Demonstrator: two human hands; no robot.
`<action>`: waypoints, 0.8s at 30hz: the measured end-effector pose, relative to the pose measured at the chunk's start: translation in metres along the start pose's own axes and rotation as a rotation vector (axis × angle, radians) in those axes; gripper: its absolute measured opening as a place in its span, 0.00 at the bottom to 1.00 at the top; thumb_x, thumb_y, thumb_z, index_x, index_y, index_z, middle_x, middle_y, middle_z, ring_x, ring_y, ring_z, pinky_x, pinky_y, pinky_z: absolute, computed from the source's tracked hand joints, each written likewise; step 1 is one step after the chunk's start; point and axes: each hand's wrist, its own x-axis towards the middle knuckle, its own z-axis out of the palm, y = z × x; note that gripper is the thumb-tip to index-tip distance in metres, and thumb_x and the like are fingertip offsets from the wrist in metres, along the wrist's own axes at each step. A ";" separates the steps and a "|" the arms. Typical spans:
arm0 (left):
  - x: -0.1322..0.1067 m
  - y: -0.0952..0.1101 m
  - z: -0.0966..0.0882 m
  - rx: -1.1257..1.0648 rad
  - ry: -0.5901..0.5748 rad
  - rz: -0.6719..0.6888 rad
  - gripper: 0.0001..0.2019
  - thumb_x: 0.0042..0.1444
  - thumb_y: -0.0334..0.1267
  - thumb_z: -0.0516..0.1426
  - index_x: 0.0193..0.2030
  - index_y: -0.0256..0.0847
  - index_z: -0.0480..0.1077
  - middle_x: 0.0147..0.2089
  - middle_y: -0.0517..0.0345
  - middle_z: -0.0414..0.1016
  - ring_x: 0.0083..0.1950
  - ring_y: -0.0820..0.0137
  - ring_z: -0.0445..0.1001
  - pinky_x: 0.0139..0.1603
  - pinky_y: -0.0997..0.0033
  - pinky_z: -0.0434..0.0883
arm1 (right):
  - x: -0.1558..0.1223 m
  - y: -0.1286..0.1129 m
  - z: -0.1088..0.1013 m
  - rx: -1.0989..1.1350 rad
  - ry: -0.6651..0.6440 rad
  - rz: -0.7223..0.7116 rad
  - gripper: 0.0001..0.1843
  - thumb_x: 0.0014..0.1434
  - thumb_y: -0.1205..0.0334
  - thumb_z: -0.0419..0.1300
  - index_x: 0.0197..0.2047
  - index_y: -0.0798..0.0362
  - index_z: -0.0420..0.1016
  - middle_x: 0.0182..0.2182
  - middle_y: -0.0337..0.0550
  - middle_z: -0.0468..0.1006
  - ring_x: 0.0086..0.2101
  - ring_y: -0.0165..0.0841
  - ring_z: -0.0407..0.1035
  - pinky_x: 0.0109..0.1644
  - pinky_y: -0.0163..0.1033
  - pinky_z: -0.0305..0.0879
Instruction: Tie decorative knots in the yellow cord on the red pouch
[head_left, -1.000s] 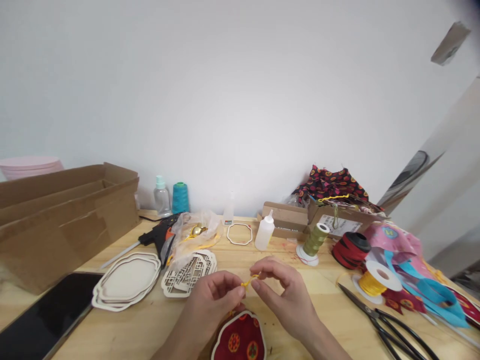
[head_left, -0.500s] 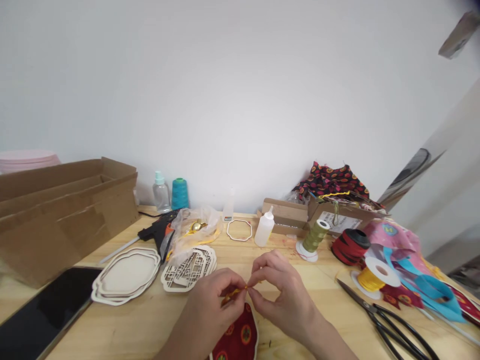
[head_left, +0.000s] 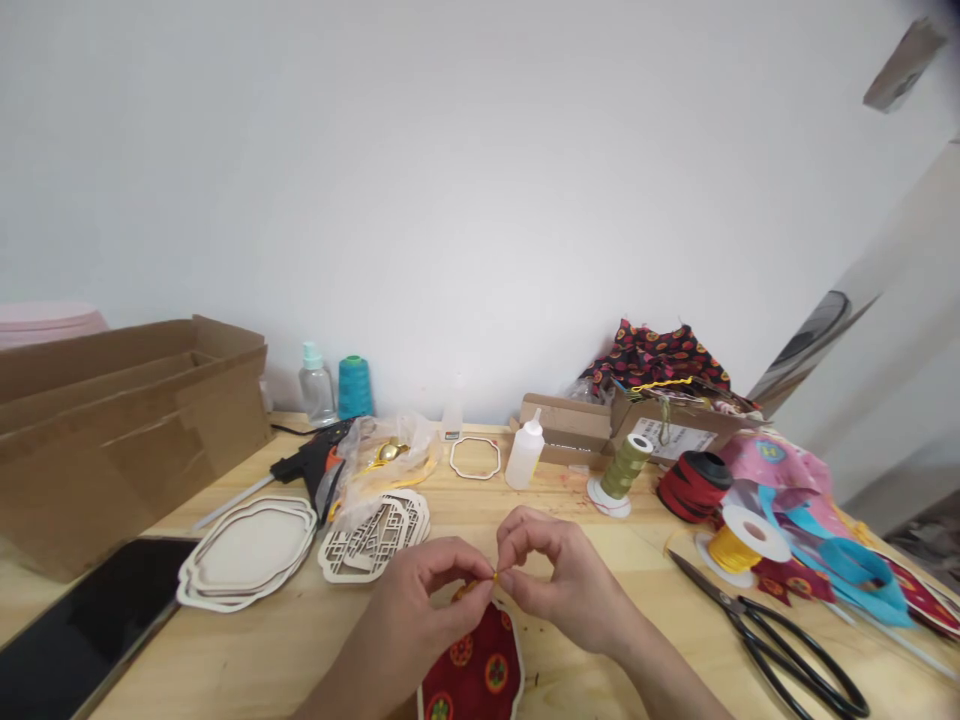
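Red panel (head_left: 480,665), patterned and pale-rimmed, is positioned at the middle of the near edge of the desk (head_left: 459,512), directly below the two hands and partly covered by the left one; from where I stand, contact between it and the wood cannot be confirmed. Largest item on the surface: a long cardboard box (head_left: 135,450), along the left edge. A patterned cloth (head_left: 652,365) is heaped over a smaller carton (head_left: 712,432) toward the far right corner. A black phone (head_left: 90,620) lies flat at the near left corner. Black scissors (head_left: 739,605) lie toward the near right corner, points directed away from that corner.

The left hand (head_left: 412,605) is closed to a narrow pinch, thumb against forefinger. The right hand (head_left: 559,575) is set likewise, its tips meeting those of the left.

Left of the hands are a stack of pale plates (head_left: 247,548) and, beside it, a pile of lattice frames (head_left: 371,540). A white bottle (head_left: 525,458) stands upright near the far edge. A yellow spool (head_left: 733,552) sits just beyond the scissors.

Smallest item: yellow cord (head_left: 495,577), gripped between both sets of fingertips just above the panel's upper end. Its attachment to the panel cannot be determined.
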 end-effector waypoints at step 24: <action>0.007 -0.009 0.002 -0.339 0.000 -0.216 0.07 0.41 0.37 0.59 0.22 0.35 0.68 0.20 0.64 0.66 0.24 0.77 0.61 0.25 0.79 0.58 | 0.004 0.014 0.009 0.271 0.015 0.036 0.05 0.45 0.64 0.62 0.23 0.56 0.71 0.26 0.38 0.67 0.27 0.27 0.61 0.31 0.33 0.58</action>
